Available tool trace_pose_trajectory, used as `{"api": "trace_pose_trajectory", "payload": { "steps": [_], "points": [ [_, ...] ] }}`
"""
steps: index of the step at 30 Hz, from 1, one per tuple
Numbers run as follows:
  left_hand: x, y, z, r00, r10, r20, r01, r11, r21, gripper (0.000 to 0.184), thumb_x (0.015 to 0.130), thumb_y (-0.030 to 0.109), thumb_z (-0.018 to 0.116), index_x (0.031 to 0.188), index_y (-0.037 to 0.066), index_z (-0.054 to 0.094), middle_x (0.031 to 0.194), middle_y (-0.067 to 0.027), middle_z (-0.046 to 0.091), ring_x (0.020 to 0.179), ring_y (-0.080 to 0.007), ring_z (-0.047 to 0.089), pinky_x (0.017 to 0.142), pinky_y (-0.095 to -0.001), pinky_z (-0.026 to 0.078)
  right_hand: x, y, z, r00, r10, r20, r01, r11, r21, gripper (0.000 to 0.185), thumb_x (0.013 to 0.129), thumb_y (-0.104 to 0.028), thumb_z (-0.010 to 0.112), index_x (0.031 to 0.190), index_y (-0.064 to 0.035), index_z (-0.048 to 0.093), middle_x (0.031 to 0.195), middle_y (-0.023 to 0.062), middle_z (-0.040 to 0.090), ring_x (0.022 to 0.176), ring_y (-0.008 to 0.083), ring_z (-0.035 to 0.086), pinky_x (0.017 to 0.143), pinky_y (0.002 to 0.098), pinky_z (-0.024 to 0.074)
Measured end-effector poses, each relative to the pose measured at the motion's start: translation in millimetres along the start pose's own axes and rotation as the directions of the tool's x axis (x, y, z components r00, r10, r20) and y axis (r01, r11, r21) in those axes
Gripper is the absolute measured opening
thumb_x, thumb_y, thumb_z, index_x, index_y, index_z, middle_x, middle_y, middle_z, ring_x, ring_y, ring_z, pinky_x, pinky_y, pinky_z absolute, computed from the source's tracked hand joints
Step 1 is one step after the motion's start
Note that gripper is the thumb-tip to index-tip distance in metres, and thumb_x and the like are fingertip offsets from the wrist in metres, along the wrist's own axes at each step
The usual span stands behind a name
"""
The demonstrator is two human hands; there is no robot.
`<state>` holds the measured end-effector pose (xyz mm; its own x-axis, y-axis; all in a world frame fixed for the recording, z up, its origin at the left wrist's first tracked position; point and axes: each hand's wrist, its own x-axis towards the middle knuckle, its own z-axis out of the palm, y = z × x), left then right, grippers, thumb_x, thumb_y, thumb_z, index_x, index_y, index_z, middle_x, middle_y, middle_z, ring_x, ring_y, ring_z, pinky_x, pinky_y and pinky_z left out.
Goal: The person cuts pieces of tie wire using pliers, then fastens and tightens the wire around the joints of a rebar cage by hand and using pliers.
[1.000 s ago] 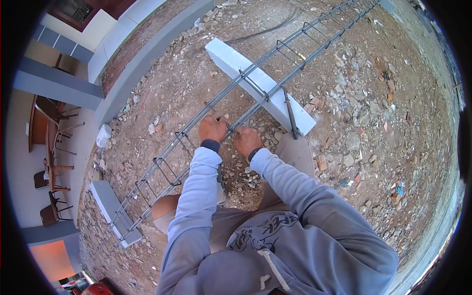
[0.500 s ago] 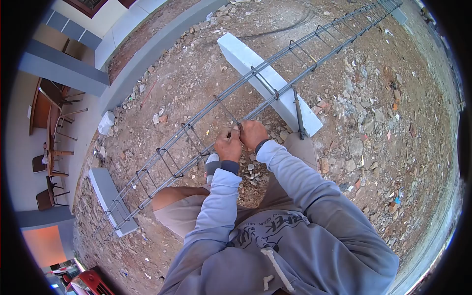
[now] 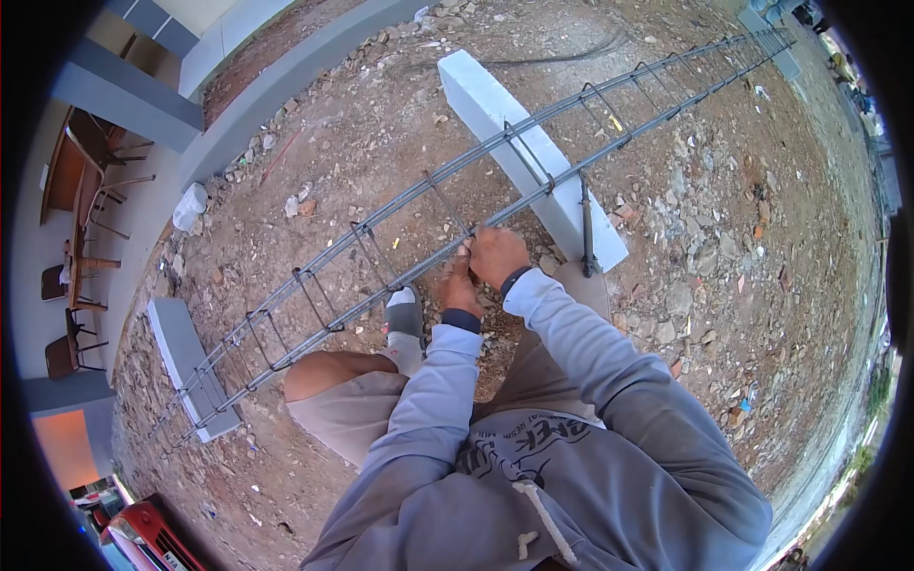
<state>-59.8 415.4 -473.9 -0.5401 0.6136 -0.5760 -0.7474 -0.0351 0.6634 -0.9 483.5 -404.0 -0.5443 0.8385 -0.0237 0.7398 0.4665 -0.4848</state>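
A long rebar cage [image 3: 400, 281], made of thin steel bars and square stirrups, runs diagonally across the view. At a stirrup on its near bars, my two hands meet. My left hand [image 3: 459, 289] has its fingers pinched just below the bar; what lies in them is hidden. Curled beside it, my right hand [image 3: 499, 257] is closed with its knuckles up against the near bar, and its grip is also hidden. To the right, a dark slim metal tool [image 3: 586, 228] leans against a pale block [image 3: 533, 157] under the cage.
Another pale block [image 3: 190, 366] supports the cage's left end, and a further one [image 3: 783, 57] its far end. Rubble covers the ground. Chairs [image 3: 65, 347] stand on the porch at left; a red car [image 3: 152, 538] is at lower left. My foot [image 3: 404, 314] is beside the cage.
My left hand has drawn slightly down and away from the bar, its fingers straighter. The right hand stays at the stirrup joint. The whole view has shifted and turned a little.
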Motion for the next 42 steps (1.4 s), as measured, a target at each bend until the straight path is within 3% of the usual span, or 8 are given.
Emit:
{"api": "trace_pose_trajectory", "payload": {
  "steps": [8, 14, 17, 20, 21, 27, 39, 42],
  "points": [
    [46.8, -30.7, -11.8, 0.995, -0.065, 0.077, 0.084, 0.959, -0.269, 0.013, 0.085, 0.011, 0.061, 0.094, 0.002, 0.059, 0.085, -0.0065, 0.064, 0.075, -0.0164, 0.062, 0.066, -0.0287, 0.052, -0.1, 3.2, 6.8, 0.998, -0.063, -0.027, 0.060, 0.995, -0.079, 0.023, 0.081, -0.026, 0.057, 0.077, -0.0040, 0.063, 0.073, 0.0163, 0.065, 0.067, 0.0327, 0.065, 0.061, 0.0415, 0.0525],
    [30.9, -5.4, 0.9, 0.997, -0.080, -0.013, 0.076, 0.982, -0.176, 0.013, 0.080, 0.003, 0.062, 0.092, 0.001, 0.059, 0.086, -0.0095, 0.063, 0.074, -0.0169, 0.062, 0.064, -0.0293, 0.052, 1.4, 5.4, 14.6, 0.998, -0.013, -0.061, 0.012, 1.000, -0.007, 0.024, 0.081, -0.026, 0.057, 0.078, -0.0028, 0.063, 0.073, 0.0180, 0.064, 0.072, 0.0346, 0.065, 0.064, 0.0436, 0.0521],
    [21.4, 1.3, -2.4, 0.997, -0.009, 0.083, 0.015, 0.997, -0.077, 0.018, 0.088, 0.012, 0.052, 0.100, 0.001, 0.058, 0.098, -0.0093, 0.063, 0.092, -0.0224, 0.061, 0.083, -0.0353, 0.050, 2.2, 5.7, 16.1, 0.998, 0.032, -0.048, -0.030, 0.999, 0.036, 0.025, 0.081, -0.026, 0.056, 0.078, -0.0021, 0.063, 0.074, 0.0199, 0.064, 0.073, 0.0359, 0.064, 0.066, 0.0443, 0.0518],
    [9.8, 10.5, -2.2, 0.987, -0.063, 0.146, 0.100, 0.959, -0.265, 0.015, 0.083, 0.012, 0.058, 0.094, 0.002, 0.060, 0.097, -0.0098, 0.064, 0.088, -0.0193, 0.061, 0.079, -0.0321, 0.049, 1.4, 6.2, 16.1, 0.998, 0.061, -0.012, -0.059, 0.994, 0.095, 0.025, 0.080, -0.026, 0.056, 0.078, -0.0012, 0.063, 0.076, 0.0215, 0.064, 0.074, 0.0372, 0.064, 0.068, 0.0447, 0.0516],
    [2.3, 17.9, 4.0, 0.982, -0.027, 0.187, 0.070, 0.970, -0.232, 0.021, 0.087, 0.022, 0.056, 0.097, 0.003, 0.060, 0.097, -0.0087, 0.064, 0.093, -0.0200, 0.059, 0.084, -0.0335, 0.046, 1.4, 6.8, 16.5, 0.998, 0.069, -0.004, -0.068, 0.992, 0.109, 0.025, 0.080, -0.025, 0.056, 0.078, -0.0009, 0.063, 0.076, 0.0219, 0.064, 0.074, 0.0376, 0.063, 0.068, 0.0448, 0.0515],
    [5.1, 25.3, 16.6, 0.965, -0.112, 0.237, 0.202, 0.894, -0.400, 0.024, 0.090, 0.032, 0.056, 0.092, 0.008, 0.057, 0.084, -0.0048, 0.061, 0.083, -0.0178, 0.057, 0.082, -0.0321, 0.046, 2.2, 4.0, 18.3, 0.992, 0.122, -0.027, -0.117, 0.984, 0.137, 0.022, 0.081, -0.022, 0.053, 0.077, -0.0011, 0.061, 0.075, 0.0224, 0.063, 0.075, 0.0391, 0.062, 0.070, 0.0473, 0.0493],
    [25.4, 22.0, 0.6, 0.931, -0.098, 0.351, 0.165, 0.972, -0.169, 0.018, 0.090, 0.027, 0.057, 0.088, 0.009, 0.056, 0.082, -0.0030, 0.059, 0.081, -0.0174, 0.056, 0.078, -0.0325, 0.045, 2.2, 8.1, 20.3, 0.989, 0.128, -0.070, -0.106, 0.960, 0.260, 0.018, 0.080, -0.018, 0.053, 0.078, -0.0022, 0.060, 0.075, 0.0240, 0.061, 0.073, 0.0413, 0.060, 0.070, 0.0491, 0.0476],
    [15.4, 24.3, 3.2, 0.953, -0.127, 0.275, 0.153, 0.985, -0.075, 0.018, 0.088, 0.023, 0.060, 0.094, 0.007, 0.056, 0.082, -0.0022, 0.058, 0.081, -0.0166, 0.055, 0.077, -0.0323, 0.045, -0.4, 11.6, 21.6, 0.990, 0.131, -0.051, -0.110, 0.947, 0.302, 0.017, 0.079, -0.017, 0.054, 0.081, -0.0024, 0.061, 0.077, 0.0240, 0.061, 0.075, 0.0419, 0.060, 0.071, 0.0491, 0.0475]
  ]
}}
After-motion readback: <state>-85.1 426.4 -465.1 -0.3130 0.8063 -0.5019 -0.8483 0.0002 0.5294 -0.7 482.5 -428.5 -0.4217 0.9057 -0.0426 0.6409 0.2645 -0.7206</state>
